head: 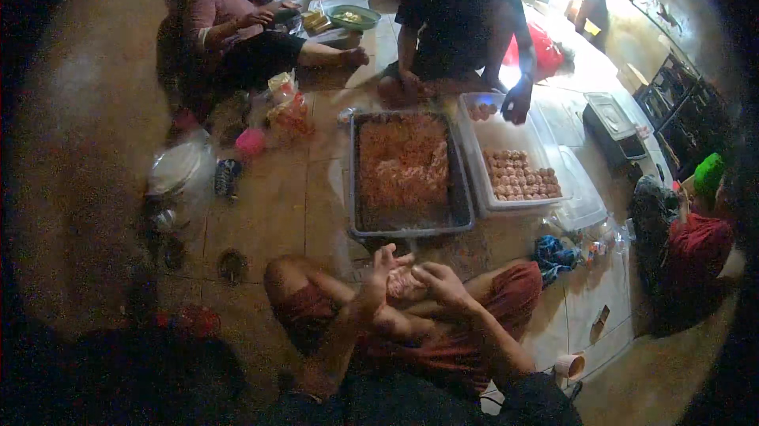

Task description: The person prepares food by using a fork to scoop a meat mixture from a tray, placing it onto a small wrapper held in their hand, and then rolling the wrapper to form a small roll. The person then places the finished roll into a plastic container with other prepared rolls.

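Over my crossed legs, a pinkish lump of meat-like mixture (403,285) rests in the palm of my left hand (382,275), whose fingers are raised. My right hand (443,285) has its thumb and curled fingertips at the lump's right side. Just beyond my hands stands a dark rectangular tub (415,231), holding a broad mass of reddish-brown ground mixture (400,165). To its right is a translucent plastic container (522,205). Rows of round balls (519,177) fill its near end, and a few more balls (483,110) lie at the far end.
A person in dark clothes (453,23) sits opposite, one hand over the container. Another person (237,35) sits far left by a green bowl (356,17). At right are a clear lid (578,189), blue cloth (556,255), a cup (569,365) and a person in red (699,239).
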Tool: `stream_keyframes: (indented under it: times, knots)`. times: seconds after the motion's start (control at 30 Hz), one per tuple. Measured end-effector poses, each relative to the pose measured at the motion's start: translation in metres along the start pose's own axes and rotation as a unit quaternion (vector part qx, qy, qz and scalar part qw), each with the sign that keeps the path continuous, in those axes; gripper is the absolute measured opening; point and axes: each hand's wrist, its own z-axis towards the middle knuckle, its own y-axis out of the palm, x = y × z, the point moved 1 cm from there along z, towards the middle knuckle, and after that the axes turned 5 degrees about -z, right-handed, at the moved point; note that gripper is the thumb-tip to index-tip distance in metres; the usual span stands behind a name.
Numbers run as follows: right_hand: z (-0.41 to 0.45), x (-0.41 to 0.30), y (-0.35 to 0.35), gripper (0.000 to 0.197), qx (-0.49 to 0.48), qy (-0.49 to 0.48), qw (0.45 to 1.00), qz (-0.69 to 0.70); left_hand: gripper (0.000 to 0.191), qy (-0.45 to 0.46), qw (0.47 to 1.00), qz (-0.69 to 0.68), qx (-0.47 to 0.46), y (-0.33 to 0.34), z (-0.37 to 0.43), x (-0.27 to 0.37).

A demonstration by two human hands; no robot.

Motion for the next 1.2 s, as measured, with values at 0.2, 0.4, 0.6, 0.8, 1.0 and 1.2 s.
stream_keyframes:
  times: [0.2, 0.4, 0.6, 0.8, 1.0, 1.2]
  knots:
    - [-0.033, -0.072, 0.015, 0.030, -0.061, -0.165, 0.982, 0.074, 0.065, -0.055, 0.963, -0.035, -0.262, -0.012, -0.018, 0.051]
    - [-0.028, -0.104, 0.008, 0.026, 0.049, -0.226, 0.969, -0.083, 0.046, -0.001, 0.942, 0.034, -0.333, -0.023, -0.003, 0.057]
    - [-0.012, -0.027, 0.002, 0.019, 0.130, -0.141, 0.981, -0.004, 0.034, 0.086, 0.958, -0.037, -0.273, -0.030, 0.013, 0.013]
    - [-0.027, 0.023, 0.033, 0.020, 0.043, -0.057, 0.975, 0.209, 0.030, 0.221, 0.948, 0.198, -0.114, -0.001, 0.005, 0.027]
    - [-0.026, -0.006, 0.007, 0.023, 0.093, -0.233, 0.960, -0.126, 0.039, 0.257, 0.850, 0.458, 0.038, 0.014, -0.003, 0.040]
    - [-0.027, 0.038, -0.019, 0.023, 0.190, -0.241, 0.939, -0.158, 0.044, 0.315, 0.801, 0.508, 0.035, 0.025, -0.004, 0.045]
